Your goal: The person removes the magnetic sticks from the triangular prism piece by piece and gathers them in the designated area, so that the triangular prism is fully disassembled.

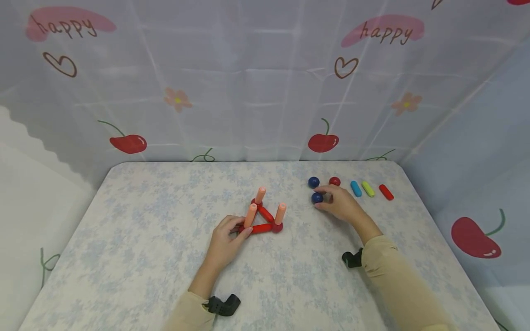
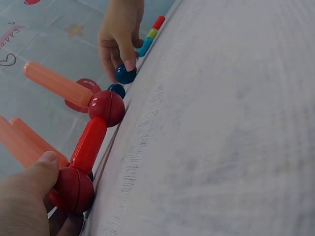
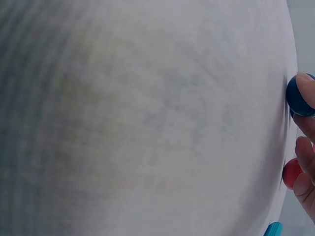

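My left hand (image 1: 225,239) holds the near left corner of a triangular frame, where a red ball (image 2: 73,191) sits between thumb and fingers. The frame's sides are red rods (image 1: 262,228) joined by red balls at the corners. From each corner an orange rod (image 1: 280,213) stands upright. On the right, my right hand (image 1: 340,202) pinches a dark blue ball (image 1: 317,197) between thumb and forefinger, close over the table. Another dark blue ball (image 1: 313,182) lies just behind it, and a loose red ball (image 1: 335,181) lies beyond the right hand's fingers.
Right of the loose balls lie a short blue rod (image 1: 356,189), a yellow-green rod (image 1: 367,189) and a red rod (image 1: 386,192). A patterned cloth covers the table (image 1: 145,220). A printed curtain (image 1: 248,82) hangs along its back edge.
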Action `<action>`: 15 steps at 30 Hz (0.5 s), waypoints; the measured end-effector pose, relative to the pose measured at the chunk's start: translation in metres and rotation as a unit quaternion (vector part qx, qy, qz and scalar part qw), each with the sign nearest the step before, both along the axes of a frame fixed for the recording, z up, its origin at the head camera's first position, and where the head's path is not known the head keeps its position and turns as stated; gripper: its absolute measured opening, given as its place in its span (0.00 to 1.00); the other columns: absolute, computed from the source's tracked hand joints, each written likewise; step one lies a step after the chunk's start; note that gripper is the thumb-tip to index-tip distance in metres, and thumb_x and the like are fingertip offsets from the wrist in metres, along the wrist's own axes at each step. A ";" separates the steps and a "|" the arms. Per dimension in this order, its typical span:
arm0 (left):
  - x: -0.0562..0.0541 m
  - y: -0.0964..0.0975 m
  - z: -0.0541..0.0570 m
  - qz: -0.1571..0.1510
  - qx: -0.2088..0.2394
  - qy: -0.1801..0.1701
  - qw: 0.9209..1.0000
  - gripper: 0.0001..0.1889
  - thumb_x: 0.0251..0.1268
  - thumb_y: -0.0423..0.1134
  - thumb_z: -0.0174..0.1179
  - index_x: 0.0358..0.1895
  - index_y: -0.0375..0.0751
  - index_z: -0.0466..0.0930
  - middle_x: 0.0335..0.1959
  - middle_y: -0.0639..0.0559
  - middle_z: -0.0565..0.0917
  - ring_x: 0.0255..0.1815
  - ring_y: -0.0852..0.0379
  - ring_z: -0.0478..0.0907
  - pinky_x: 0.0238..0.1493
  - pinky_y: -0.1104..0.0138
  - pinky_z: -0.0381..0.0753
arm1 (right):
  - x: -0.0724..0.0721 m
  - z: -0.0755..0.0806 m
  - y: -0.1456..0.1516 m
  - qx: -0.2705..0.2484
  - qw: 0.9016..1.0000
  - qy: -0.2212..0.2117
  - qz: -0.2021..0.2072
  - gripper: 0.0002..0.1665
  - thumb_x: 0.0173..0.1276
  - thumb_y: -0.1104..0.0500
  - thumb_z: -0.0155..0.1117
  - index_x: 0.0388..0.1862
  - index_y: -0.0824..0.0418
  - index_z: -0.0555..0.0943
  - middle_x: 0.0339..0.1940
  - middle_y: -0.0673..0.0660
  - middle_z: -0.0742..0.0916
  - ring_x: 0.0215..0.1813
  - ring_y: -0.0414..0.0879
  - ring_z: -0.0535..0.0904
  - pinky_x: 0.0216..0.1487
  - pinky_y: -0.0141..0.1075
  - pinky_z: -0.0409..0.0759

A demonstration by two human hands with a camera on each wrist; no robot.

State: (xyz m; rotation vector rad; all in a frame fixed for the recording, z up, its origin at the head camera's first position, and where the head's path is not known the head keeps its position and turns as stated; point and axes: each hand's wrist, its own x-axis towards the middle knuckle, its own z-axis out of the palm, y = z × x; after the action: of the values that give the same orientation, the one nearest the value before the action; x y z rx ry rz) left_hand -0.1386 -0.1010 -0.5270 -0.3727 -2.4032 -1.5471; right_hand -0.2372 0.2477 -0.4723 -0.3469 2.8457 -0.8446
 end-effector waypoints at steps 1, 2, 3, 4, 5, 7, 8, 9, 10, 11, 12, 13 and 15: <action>0.000 0.000 0.000 0.000 0.000 -0.002 1.000 0.14 0.62 0.41 0.69 0.49 0.43 0.85 0.45 0.53 0.82 0.46 0.57 0.83 0.48 0.67 0.85 | 0.000 0.000 0.000 0.000 1.000 -0.001 -0.002 0.29 0.65 0.54 0.72 0.65 0.55 0.78 0.58 0.58 0.83 0.42 0.49 0.75 0.42 0.39 0.74; 0.000 0.000 0.000 0.001 -0.001 -0.003 1.000 0.14 0.62 0.41 0.69 0.49 0.43 0.85 0.45 0.53 0.82 0.46 0.57 0.83 0.48 0.67 0.85 | 0.000 0.000 0.001 0.001 1.000 -0.001 -0.004 0.30 0.65 0.54 0.72 0.65 0.55 0.77 0.58 0.58 0.83 0.42 0.49 0.75 0.42 0.39 0.74; 0.000 0.000 0.000 0.003 -0.002 -0.003 1.000 0.14 0.62 0.41 0.69 0.49 0.43 0.85 0.45 0.53 0.82 0.45 0.57 0.83 0.48 0.67 0.85 | 0.001 0.001 0.001 0.002 1.000 -0.001 -0.005 0.30 0.65 0.54 0.72 0.66 0.55 0.77 0.58 0.58 0.83 0.42 0.49 0.75 0.42 0.39 0.74; 0.000 0.000 0.000 0.003 -0.003 -0.004 1.000 0.14 0.62 0.41 0.69 0.49 0.43 0.85 0.45 0.53 0.82 0.45 0.57 0.83 0.48 0.67 0.85 | 0.001 0.000 0.001 0.002 1.000 -0.001 -0.004 0.30 0.65 0.54 0.72 0.66 0.55 0.77 0.59 0.58 0.83 0.43 0.49 0.75 0.42 0.39 0.74; 0.000 0.000 0.000 0.005 -0.005 -0.004 1.000 0.14 0.62 0.41 0.69 0.49 0.43 0.85 0.45 0.53 0.82 0.45 0.57 0.83 0.47 0.67 0.85 | 0.001 0.001 0.002 0.001 1.000 -0.001 -0.004 0.30 0.65 0.54 0.71 0.66 0.55 0.77 0.59 0.58 0.83 0.43 0.49 0.75 0.43 0.39 0.75; 0.000 0.000 0.000 0.006 -0.009 -0.003 1.000 0.14 0.62 0.41 0.69 0.49 0.42 0.85 0.45 0.53 0.82 0.45 0.58 0.83 0.47 0.67 0.84 | 0.001 0.001 0.002 -0.004 1.000 -0.001 -0.002 0.30 0.65 0.54 0.72 0.66 0.55 0.77 0.59 0.58 0.83 0.43 0.49 0.75 0.43 0.39 0.75; 0.000 -0.001 0.001 0.007 -0.009 -0.004 1.000 0.14 0.62 0.41 0.69 0.49 0.42 0.85 0.45 0.53 0.82 0.45 0.58 0.83 0.47 0.67 0.84 | 0.002 0.002 0.002 -0.007 1.000 -0.001 -0.002 0.30 0.65 0.54 0.72 0.66 0.55 0.77 0.59 0.58 0.83 0.43 0.49 0.74 0.42 0.39 0.75; 0.000 -0.001 0.001 0.008 -0.010 -0.005 1.000 0.14 0.62 0.41 0.70 0.49 0.42 0.85 0.45 0.53 0.82 0.45 0.58 0.83 0.47 0.67 0.84 | 0.002 0.002 0.002 -0.011 1.000 -0.002 -0.003 0.30 0.65 0.54 0.72 0.66 0.55 0.77 0.59 0.58 0.83 0.43 0.49 0.74 0.42 0.39 0.75; 0.000 -0.001 0.001 0.008 -0.010 -0.007 1.000 0.14 0.62 0.41 0.69 0.49 0.42 0.85 0.45 0.53 0.82 0.45 0.58 0.83 0.47 0.67 0.84 | 0.002 0.003 0.002 -0.014 1.000 -0.001 -0.003 0.29 0.65 0.54 0.71 0.65 0.55 0.77 0.59 0.58 0.82 0.43 0.49 0.74 0.42 0.39 0.75; 0.000 -0.001 0.001 0.009 -0.011 -0.008 1.000 0.14 0.62 0.41 0.69 0.49 0.42 0.85 0.45 0.53 0.82 0.45 0.58 0.83 0.47 0.67 0.84 | 0.003 0.004 0.002 -0.017 1.000 0.001 -0.004 0.29 0.66 0.54 0.71 0.65 0.55 0.77 0.58 0.57 0.82 0.43 0.50 0.74 0.41 0.39 0.74; 0.000 -0.001 0.001 0.009 -0.012 -0.010 1.000 0.14 0.62 0.42 0.69 0.49 0.42 0.85 0.45 0.53 0.82 0.45 0.58 0.83 0.47 0.66 0.84 | 0.003 0.005 0.002 -0.021 1.000 0.003 -0.005 0.28 0.66 0.53 0.71 0.65 0.55 0.78 0.58 0.57 0.82 0.43 0.50 0.74 0.40 0.39 0.75; 0.000 -0.001 0.001 0.009 -0.013 -0.012 1.000 0.14 0.62 0.42 0.69 0.50 0.43 0.85 0.45 0.53 0.82 0.45 0.58 0.83 0.48 0.66 0.84 | 0.003 0.006 0.001 -0.025 1.000 0.007 -0.005 0.28 0.67 0.53 0.70 0.64 0.55 0.78 0.58 0.57 0.82 0.43 0.50 0.73 0.39 0.39 0.75; 0.000 -0.001 0.001 0.011 -0.016 -0.015 1.000 0.14 0.62 0.43 0.69 0.50 0.43 0.85 0.45 0.54 0.82 0.45 0.58 0.83 0.48 0.66 0.84 | 0.003 0.010 -0.001 -0.032 0.999 0.022 -0.001 0.26 0.68 0.52 0.69 0.64 0.55 0.78 0.58 0.56 0.82 0.45 0.50 0.73 0.40 0.39 0.75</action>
State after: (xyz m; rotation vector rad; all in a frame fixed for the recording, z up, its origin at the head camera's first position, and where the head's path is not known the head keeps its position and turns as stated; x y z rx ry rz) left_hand -0.1387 -0.1017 -0.5257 -0.3319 -2.4496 -1.5158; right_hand -0.2337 0.2471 -0.4626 -0.3765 2.8644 -0.9418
